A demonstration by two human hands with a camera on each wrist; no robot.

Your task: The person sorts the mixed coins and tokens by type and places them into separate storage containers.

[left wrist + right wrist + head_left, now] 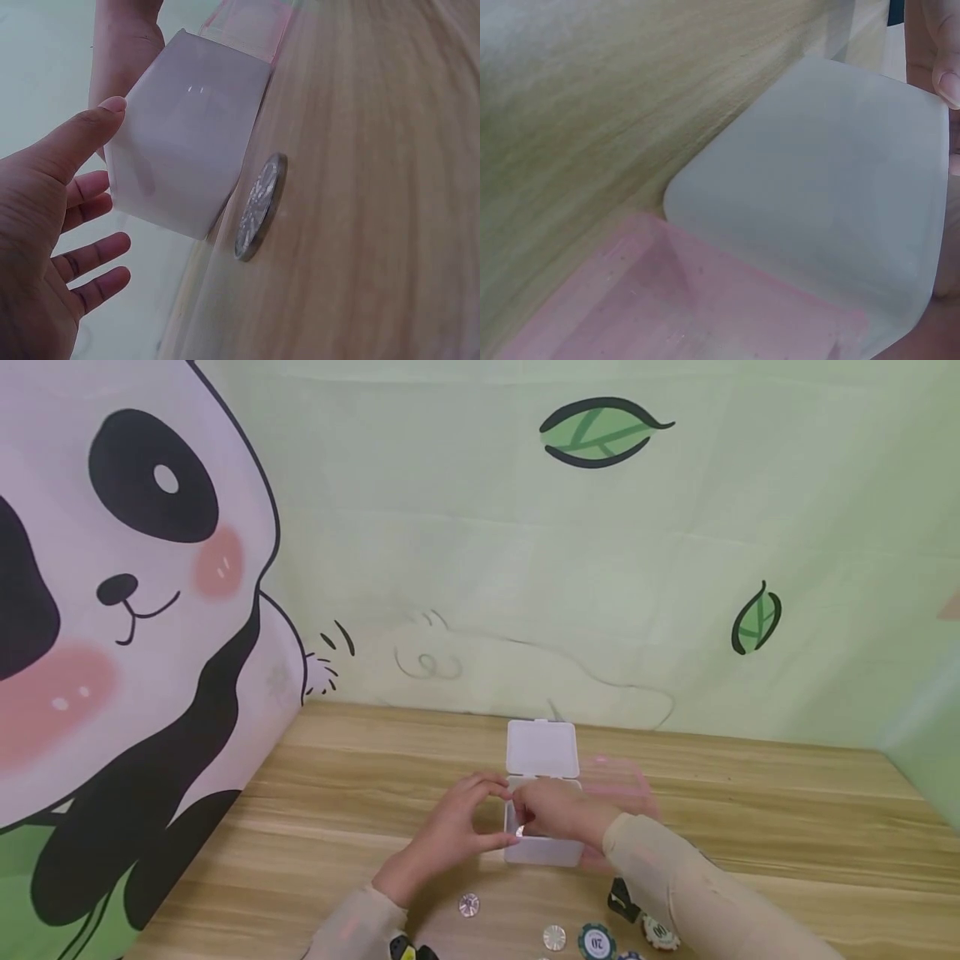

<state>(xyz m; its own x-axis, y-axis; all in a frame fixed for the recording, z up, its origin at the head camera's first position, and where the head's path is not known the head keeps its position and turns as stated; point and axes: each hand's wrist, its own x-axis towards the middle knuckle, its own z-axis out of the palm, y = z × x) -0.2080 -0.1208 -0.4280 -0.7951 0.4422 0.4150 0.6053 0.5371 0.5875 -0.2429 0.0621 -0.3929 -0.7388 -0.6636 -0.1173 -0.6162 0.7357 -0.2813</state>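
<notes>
The white box (543,852) stands on the surface (300,827), lid raised, probably light, stiff and slippery; its side walls should suit holding. The left grip (448,828) spreads wide at its left side; the right grip (553,806) dips inside, its hold hidden. A pink box (742,300) stands just beside.

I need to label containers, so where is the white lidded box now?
In the head view, the white lidded box stands open on the wooden table, below and slightly right of centre, between the left hand and the pink translucent container.
</notes>
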